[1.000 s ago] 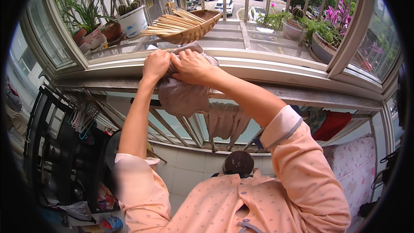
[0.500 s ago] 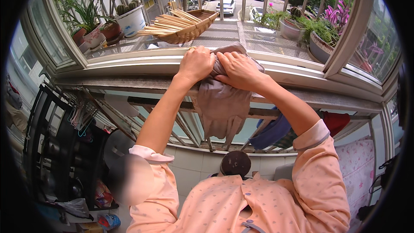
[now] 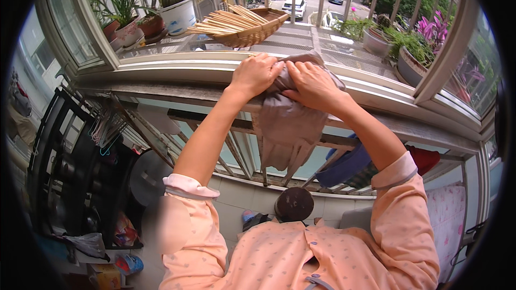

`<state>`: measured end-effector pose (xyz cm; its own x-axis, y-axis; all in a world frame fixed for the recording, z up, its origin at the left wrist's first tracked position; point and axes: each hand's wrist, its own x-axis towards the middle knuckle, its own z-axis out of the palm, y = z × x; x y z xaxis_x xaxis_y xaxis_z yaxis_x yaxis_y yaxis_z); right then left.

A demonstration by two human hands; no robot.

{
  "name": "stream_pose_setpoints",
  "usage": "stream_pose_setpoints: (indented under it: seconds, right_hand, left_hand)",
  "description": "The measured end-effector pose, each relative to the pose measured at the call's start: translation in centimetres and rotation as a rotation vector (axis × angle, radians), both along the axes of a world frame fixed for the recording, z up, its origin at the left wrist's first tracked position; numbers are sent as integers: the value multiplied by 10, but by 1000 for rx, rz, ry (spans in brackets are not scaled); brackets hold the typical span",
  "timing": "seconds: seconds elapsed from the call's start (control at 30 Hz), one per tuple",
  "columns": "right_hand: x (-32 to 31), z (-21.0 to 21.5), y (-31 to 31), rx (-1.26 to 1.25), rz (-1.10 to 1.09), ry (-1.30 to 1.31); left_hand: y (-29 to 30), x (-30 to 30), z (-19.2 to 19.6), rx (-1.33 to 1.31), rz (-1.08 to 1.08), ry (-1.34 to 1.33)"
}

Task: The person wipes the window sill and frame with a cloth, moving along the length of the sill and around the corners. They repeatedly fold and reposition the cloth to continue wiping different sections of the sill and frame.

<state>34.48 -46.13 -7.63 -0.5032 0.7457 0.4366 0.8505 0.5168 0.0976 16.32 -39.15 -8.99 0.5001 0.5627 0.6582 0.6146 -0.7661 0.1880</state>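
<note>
A damp-looking grey-brown cloth (image 3: 290, 131) is bunched on the window sill, and its lower part hangs down over the inner edge in folds. My left hand (image 3: 256, 77) is closed on the left side of the bunched part, fingers curled in. On its right, my right hand (image 3: 316, 87) grips the same cloth from above, with its fingers bent over the bunch and its thumb lower down. The two hands are close together. Their fingertips are partly hidden in the folds.
Beyond the window frame (image 3: 376, 86), a wicker basket (image 3: 252, 36) of wooden sticks and several potted plants stand on a barred ledge. Below the sill are a slatted wooden rack (image 3: 252, 169), a blue cloth (image 3: 346, 166), clothes hangers (image 3: 105, 129) and a round dark stool (image 3: 294, 204).
The view has shifted a little, so the scene sits further right. Both hands keep their hold on the cloth, with hardly any change in their grip.
</note>
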Motion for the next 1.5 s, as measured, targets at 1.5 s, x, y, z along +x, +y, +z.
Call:
stream_pose_setpoints:
  seconds: [1.5]
  right_hand:
    - [-475,-5,224,-87,312,7]
  left_hand:
    - [179,-457,34,-265,629,224]
